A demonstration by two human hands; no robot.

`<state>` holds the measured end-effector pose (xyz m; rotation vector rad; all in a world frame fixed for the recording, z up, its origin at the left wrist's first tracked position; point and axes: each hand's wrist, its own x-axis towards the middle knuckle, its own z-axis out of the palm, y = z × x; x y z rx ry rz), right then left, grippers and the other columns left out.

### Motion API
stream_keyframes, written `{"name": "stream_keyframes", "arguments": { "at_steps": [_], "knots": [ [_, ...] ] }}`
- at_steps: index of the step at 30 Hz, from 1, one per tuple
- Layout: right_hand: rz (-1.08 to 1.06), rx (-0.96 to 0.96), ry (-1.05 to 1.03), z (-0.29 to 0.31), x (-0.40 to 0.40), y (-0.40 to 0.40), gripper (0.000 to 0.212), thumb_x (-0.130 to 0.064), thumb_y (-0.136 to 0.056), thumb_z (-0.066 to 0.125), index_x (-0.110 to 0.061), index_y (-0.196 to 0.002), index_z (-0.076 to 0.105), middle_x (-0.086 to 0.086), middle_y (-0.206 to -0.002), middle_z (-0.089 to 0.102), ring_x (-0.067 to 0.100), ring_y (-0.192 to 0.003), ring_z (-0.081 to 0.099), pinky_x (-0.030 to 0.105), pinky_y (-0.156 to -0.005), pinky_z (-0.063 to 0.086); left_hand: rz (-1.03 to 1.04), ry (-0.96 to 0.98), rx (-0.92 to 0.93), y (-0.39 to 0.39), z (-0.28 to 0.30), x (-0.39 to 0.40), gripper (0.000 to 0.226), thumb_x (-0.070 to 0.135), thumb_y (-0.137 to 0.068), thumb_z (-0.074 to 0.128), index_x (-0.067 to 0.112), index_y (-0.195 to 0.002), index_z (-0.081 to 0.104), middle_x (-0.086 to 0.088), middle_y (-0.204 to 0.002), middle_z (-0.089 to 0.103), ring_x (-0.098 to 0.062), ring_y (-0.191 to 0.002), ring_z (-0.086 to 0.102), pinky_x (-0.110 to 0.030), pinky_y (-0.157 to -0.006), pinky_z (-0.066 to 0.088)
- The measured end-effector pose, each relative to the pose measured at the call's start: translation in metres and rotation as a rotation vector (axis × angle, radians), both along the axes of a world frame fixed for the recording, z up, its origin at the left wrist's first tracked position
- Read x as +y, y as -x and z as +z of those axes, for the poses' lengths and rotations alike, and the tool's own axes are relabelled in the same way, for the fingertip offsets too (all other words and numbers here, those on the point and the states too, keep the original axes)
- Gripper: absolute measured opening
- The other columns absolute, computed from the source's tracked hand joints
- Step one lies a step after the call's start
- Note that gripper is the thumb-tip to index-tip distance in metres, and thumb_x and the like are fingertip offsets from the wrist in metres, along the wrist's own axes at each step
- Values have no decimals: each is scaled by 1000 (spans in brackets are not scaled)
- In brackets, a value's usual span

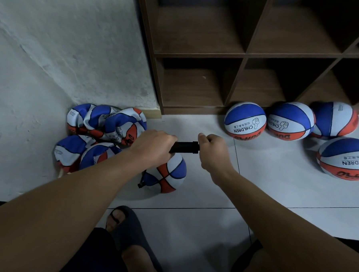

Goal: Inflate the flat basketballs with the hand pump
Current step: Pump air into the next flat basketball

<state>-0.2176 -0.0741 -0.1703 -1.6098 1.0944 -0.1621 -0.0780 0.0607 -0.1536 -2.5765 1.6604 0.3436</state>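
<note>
A heap of crumpled blue, white and orange flat basketballs [99, 136] is piled in the wall corner. The black hand pump [185, 147] is gripped at its barrel by the left hand [154, 147] and at its handle end by the right hand [213, 152], above a part-filled ball [170, 173] on the floor [200, 228]. 4 round balls [245, 121] are lined before the shelf [243, 55].

bare forearms [78, 199], dark shorts [93, 263] (left leg), grey slide sandal [127, 226]
</note>
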Motion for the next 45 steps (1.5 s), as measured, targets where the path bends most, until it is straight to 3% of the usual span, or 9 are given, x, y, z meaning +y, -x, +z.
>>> {"name": "stream_keyframes", "arguments": {
  "at_steps": [7, 10, 15, 19, 23, 29, 38, 42, 45],
  "knots": [
    [5, 34, 3, 5, -9, 2, 39, -40, -111, 50, -9, -92, 63, 4, -68, 54, 21, -62, 51, 37, -58, 44, 11, 29, 19, -4, -2, 2, 14, 29, -96, 64, 34, -90, 52, 9, -69, 53, -10, -59, 52, -31, -51, 41],
    [-100, 8, 50, 9, -31, 6, 36, -37, -106, 55, -8, -85, 61, 6, -68, 54, 27, -66, 54, 39, -61, 47, 77, 27, 24, -17, -2, 11, 17, 33, -98, 65, 36, -86, 53, 9, -69, 57, -10, -61, 57, -33, -56, 51],
    [-244, -4, 37, 6, -62, 13, 24, -33, -104, 57, -12, -111, 67, 9, -105, 61, 28, -90, 54, 34, -65, 49, 134, 4, 13, -32, -2, 23, 16, 37, -100, 65, 35, -87, 57, 8, -72, 60, -12, -63, 61, -33, -57, 51],
    [-183, -30, 88, 8, -38, 7, 30, -32, -109, 51, -5, -103, 63, 7, -87, 58, 22, -77, 54, 41, -70, 49, 93, -6, -22, -22, 2, 12, 10, 31, -96, 66, 30, -88, 60, 7, -69, 55, -11, -58, 54, -31, -53, 42],
    [-71, -33, 121, 10, -13, 3, 40, -35, -112, 47, -3, -93, 60, 5, -70, 53, 22, -66, 51, 36, -61, 39, 62, -2, -6, -10, 7, 1, 9, 23, -93, 65, 28, -89, 58, 7, -71, 54, -11, -58, 48, -31, -52, 38],
    [18, 6, 37, 2, 1, -2, 41, -43, -111, 45, -10, -94, 63, 6, -72, 56, 21, -64, 53, 40, -60, 46, 13, -34, 11, 1, 11, -2, 15, 22, -95, 62, 28, -88, 49, 7, -71, 47, -10, -58, 44, -31, -52, 34],
    [8, 39, -13, 8, -7, -2, 40, -41, -110, 49, -7, -90, 58, 4, -68, 46, 21, -60, 44, 37, -59, 40, 20, -6, 25, -1, 10, 0, 12, 22, -95, 59, 29, -87, 52, 6, -71, 51, -12, -57, 48, -30, -49, 33],
    [-116, 26, -41, 14, -34, 6, 30, -34, -108, 55, -12, -87, 57, 6, -75, 47, 24, -67, 45, 39, -61, 42, 85, -3, 5, -20, 4, 12, 18, 29, -97, 62, 32, -81, 55, 7, -68, 58, -11, -58, 57, -33, -53, 50],
    [-233, 28, -79, 14, -60, 12, 17, -29, -102, 60, -15, -91, 58, 9, -89, 50, 25, -70, 43, 27, -49, 39, 140, -42, 6, -34, 2, 20, 24, 32, -99, 64, 31, -77, 53, 6, -69, 60, -13, -59, 60, -32, -54, 48]
  ]
}}
